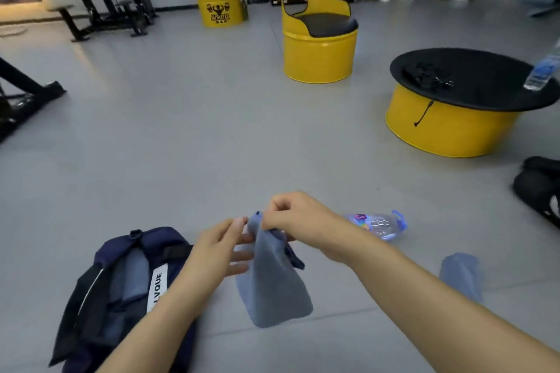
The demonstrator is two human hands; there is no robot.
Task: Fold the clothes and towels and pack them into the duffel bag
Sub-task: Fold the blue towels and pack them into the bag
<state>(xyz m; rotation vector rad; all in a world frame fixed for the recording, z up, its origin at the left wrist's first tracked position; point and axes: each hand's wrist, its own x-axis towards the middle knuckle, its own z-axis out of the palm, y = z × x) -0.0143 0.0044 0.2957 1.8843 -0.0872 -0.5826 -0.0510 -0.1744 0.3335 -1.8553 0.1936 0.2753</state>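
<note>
A blue-grey towel (pixel 274 288) hangs in the air above the grey floor, low in the middle of the view. My right hand (pixel 298 218) pinches its top corner. My left hand (pixel 221 247) is beside the towel's upper left edge, fingers straight and spread, touching the cloth. A navy duffel bag (pixel 127 291) with a white label lies open on the floor at the lower left, with folded blue cloth inside. Another blue cloth (pixel 462 274) lies crumpled on the floor at the lower right.
A plastic water bottle (pixel 377 224) lies on the floor behind my right wrist. A yellow drum table (pixel 448 127) with a black top stands at the right, a yellow drum chair (pixel 318 51) behind it. Gym frames stand at the left. A black bag (pixel 539 188) lies at the right edge.
</note>
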